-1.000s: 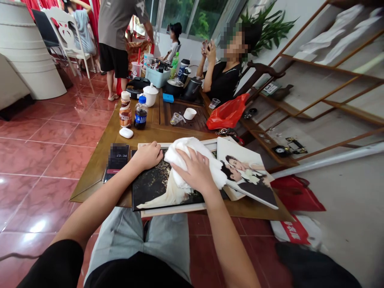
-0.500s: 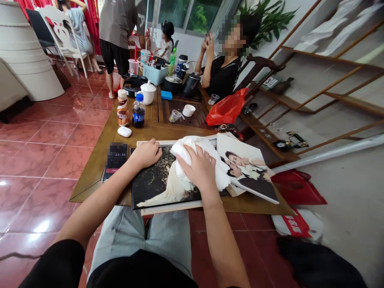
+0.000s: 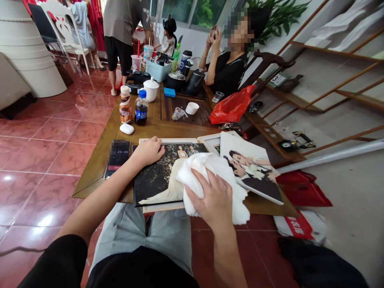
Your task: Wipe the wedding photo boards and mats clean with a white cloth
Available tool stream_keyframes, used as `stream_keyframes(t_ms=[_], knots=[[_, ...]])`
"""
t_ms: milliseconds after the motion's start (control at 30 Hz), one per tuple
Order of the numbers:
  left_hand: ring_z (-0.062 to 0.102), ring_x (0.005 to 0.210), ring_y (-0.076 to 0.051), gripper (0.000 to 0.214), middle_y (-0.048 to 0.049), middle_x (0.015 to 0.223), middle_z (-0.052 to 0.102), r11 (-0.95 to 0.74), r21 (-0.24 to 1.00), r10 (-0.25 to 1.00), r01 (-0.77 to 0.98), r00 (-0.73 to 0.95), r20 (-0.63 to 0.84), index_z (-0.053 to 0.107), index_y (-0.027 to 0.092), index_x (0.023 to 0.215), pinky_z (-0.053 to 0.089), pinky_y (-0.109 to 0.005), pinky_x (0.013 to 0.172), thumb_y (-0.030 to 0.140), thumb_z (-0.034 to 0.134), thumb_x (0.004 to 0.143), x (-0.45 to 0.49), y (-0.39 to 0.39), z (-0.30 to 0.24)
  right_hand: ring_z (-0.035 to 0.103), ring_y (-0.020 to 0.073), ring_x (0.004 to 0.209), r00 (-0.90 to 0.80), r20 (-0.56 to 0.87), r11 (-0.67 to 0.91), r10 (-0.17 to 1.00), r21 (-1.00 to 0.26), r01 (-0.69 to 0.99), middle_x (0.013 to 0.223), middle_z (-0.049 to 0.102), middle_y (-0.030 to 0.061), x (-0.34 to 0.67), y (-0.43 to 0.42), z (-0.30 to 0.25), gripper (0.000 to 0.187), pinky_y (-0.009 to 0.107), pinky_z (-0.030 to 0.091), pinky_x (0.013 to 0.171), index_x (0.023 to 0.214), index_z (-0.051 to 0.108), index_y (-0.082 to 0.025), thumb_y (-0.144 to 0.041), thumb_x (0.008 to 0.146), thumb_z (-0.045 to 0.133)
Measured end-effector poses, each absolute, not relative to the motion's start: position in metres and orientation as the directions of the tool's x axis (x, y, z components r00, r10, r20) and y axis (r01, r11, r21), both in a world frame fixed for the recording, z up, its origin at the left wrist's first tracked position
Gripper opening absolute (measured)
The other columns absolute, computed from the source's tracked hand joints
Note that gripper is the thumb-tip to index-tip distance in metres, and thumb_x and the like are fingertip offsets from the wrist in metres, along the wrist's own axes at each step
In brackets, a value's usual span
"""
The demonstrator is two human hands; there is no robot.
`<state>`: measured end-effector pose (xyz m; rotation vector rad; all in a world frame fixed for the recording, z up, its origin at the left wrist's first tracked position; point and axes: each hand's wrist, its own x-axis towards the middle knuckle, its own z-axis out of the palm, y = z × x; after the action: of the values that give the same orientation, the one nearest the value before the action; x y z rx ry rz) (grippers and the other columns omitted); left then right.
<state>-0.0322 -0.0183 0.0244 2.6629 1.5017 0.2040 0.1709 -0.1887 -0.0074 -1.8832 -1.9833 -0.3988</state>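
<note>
A dark wedding photo panel [image 3: 159,172] lies on the near edge of a wooden table [image 3: 99,160]. My left hand [image 3: 148,151] rests on the panel's upper left corner, fingers curled down on it. My right hand [image 3: 214,198] presses a white cloth [image 3: 207,172] against the panel's lower right part, fingers spread over the cloth. A second photo panel [image 3: 252,168] with a couple on it lies tilted just to the right, overlapping a white frame [image 3: 210,141].
A phone [image 3: 118,157] lies left of the panel. Farther back stand two bottles [image 3: 133,108], an earbud case [image 3: 127,129], a white pot [image 3: 150,89], cups and a red bag [image 3: 231,108]. A seated person in black [image 3: 228,68] is at the far right; others stand behind.
My right hand has dragged the white cloth down and toward me across the panel, uncovering the couple at its top. My left hand has stayed on the corner.
</note>
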Motion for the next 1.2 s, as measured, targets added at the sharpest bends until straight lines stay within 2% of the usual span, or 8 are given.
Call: stream_keyframes(t_ms=[233, 500, 700, 800, 1000, 1200], knots=[[0.071, 0.103, -0.027, 0.039, -0.0144, 0.115, 0.068, -0.502, 0.14, 0.865, 0.853, 0.498, 0.07, 0.066, 0.011, 0.117, 0.054, -0.037, 0.093, 0.033, 0.036, 0.106, -0.031, -0.019, 0.024, 0.053, 0.0378, 0.122, -0.079, 0.465, 0.106, 0.882, -0.032, 0.994, 0.145, 0.059, 0.0141, 0.136, -0.205, -0.005, 0.052, 0.056, 0.036, 0.108, 0.14, 0.064, -0.027, -0.051, 0.096, 0.055], [0.072, 0.101, -0.026, 0.036, -0.0127, 0.111, 0.068, -0.496, 0.149, 0.869, 0.856, 0.488, 0.085, 0.067, 0.013, 0.115, 0.055, -0.034, 0.09, 0.033, 0.038, 0.106, -0.029, -0.018, 0.022, 0.045, 0.0409, 0.135, -0.262, 0.401, 0.346, 0.878, -0.152, 0.926, 0.154, 0.053, 0.0112, 0.075, -0.205, 0.002, 0.063, 0.061, 0.026, 0.113, 0.146, 0.057, -0.032, -0.058, 0.089, 0.062], [0.072, 0.1, -0.024, 0.036, -0.0115, 0.11, 0.068, -0.504, 0.138, 0.863, 0.852, 0.496, 0.094, 0.066, 0.013, 0.114, 0.054, -0.033, 0.087, 0.034, 0.038, 0.107, -0.032, -0.018, 0.021, 0.048, 0.038, 0.13, -0.282, 0.402, 0.385, 0.871, -0.203, 0.9, 0.151, 0.056, 0.0085, 0.069, -0.2, 0.006, 0.064, 0.057, 0.027, 0.112, 0.144, 0.058, -0.035, -0.063, 0.087, 0.062], [0.072, 0.101, -0.025, 0.037, -0.0119, 0.112, 0.068, -0.51, 0.132, 0.86, 0.85, 0.503, 0.088, 0.067, 0.012, 0.113, 0.055, -0.034, 0.088, 0.033, 0.037, 0.107, -0.033, -0.018, 0.022, 0.051, 0.0369, 0.126, -0.251, 0.405, 0.349, 0.879, -0.189, 0.918, 0.147, 0.059, 0.0087, 0.087, -0.196, 0.004, 0.062, 0.054, 0.031, 0.107, 0.141, 0.061, -0.034, -0.063, 0.087, 0.062], [0.071, 0.102, -0.025, 0.037, -0.0129, 0.114, 0.068, -0.515, 0.126, 0.857, 0.848, 0.511, 0.065, 0.067, 0.011, 0.115, 0.055, -0.035, 0.092, 0.033, 0.037, 0.106, -0.033, -0.018, 0.023, 0.057, 0.0338, 0.12, -0.081, 0.447, 0.137, 0.891, -0.096, 0.986, 0.141, 0.063, 0.0109, 0.147, -0.187, -0.005, 0.052, 0.048, 0.037, 0.101, 0.138, 0.065, -0.029, -0.055, 0.094, 0.056], [0.071, 0.104, -0.026, 0.038, -0.0136, 0.113, 0.068, -0.522, 0.118, 0.853, 0.845, 0.518, 0.06, 0.067, 0.011, 0.115, 0.054, -0.035, 0.094, 0.033, 0.037, 0.106, -0.032, -0.018, 0.024, 0.06, 0.032, 0.114, 0.06, 0.484, -0.027, 0.873, -0.074, 0.997, 0.134, 0.066, 0.0116, 0.182, -0.183, -0.009, 0.049, 0.046, 0.04, 0.096, 0.132, 0.068, -0.026, -0.055, 0.097, 0.05]])
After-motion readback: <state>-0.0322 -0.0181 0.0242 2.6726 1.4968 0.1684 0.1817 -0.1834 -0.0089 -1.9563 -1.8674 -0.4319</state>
